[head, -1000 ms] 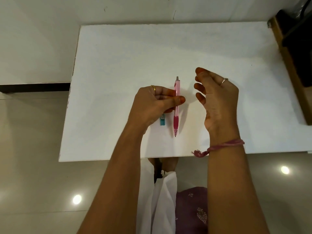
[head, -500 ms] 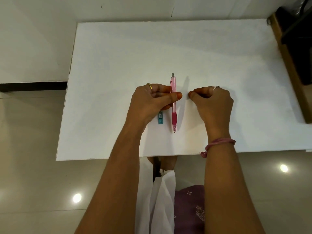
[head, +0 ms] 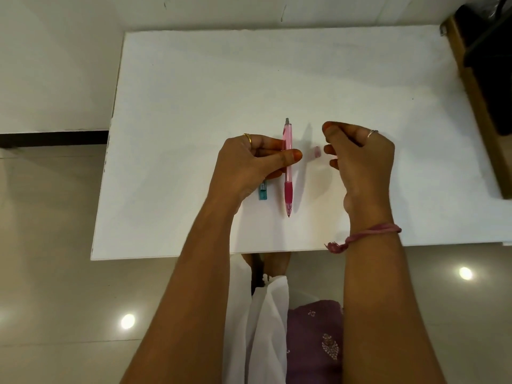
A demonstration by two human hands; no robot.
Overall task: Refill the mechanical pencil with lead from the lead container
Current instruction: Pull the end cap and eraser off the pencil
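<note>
A pink mechanical pencil (head: 288, 187) is held upright over the white table (head: 194, 92), tip toward me, its far end showing a bare grey tube. My left hand (head: 249, 162) grips its barrel between thumb and fingers. A small teal lead container (head: 262, 193) lies on the table, partly hidden under my left hand. A small pink cap (head: 317, 151) lies on the table just right of the pencil. My right hand (head: 360, 156) hovers beside the cap, fingers loosely curled and apart, holding nothing.
A wooden-edged piece of furniture with a dark object (head: 487, 79) stands at the table's right side. The table's near edge (head: 194, 253) runs just in front of my wrists. Glossy floor tiles lie below.
My right hand came down beside the pencil with fingers pinched, then lifted and opened, leaving the small pink cap on the table. The left hand keeps holding the pencil.
</note>
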